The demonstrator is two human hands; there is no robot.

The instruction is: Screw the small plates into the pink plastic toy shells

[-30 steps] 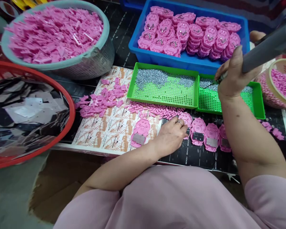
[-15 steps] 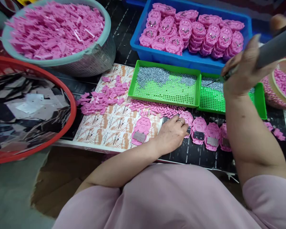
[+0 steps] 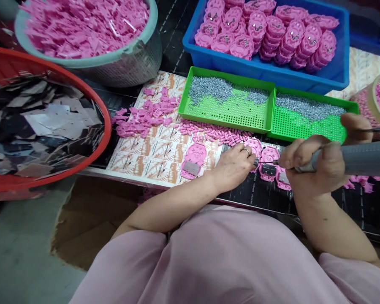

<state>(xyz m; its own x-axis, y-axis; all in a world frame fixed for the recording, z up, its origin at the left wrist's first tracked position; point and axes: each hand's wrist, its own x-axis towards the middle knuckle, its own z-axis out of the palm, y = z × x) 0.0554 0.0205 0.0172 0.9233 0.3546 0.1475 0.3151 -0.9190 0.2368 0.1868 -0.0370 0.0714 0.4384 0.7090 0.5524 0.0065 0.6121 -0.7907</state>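
My right hand (image 3: 316,164) is wrapped around a grey electric screwdriver (image 3: 370,158), held nearly level. Its thin bit (image 3: 267,163) points left and reaches the dark plate by my left fingertips; a screw at the tip is too small to make out. My left hand (image 3: 236,166), a ring on one finger, grips a pink plastic part (image 3: 252,147) with bent fingers, covering its lower left. Beside it on the black mat lies another pink part with a black plate (image 3: 268,169), and one more is partly hidden by my right hand. Left of my wrist sits a pink part with a grey plate (image 3: 194,160).
Two green trays (image 3: 224,121) of small screws stand behind my hands. A blue bin (image 3: 266,71) holds stacked pink parts. At left are a red basket (image 3: 106,135) of plates and a pale green basket (image 3: 152,46) of pink pieces. Loose pink pieces (image 3: 145,114) lie on the patterned sheet.
My right hand has brought the screwdriver down from over the right green tray to the part at my left hand. My left hand stays on that part. The view has shifted slightly.
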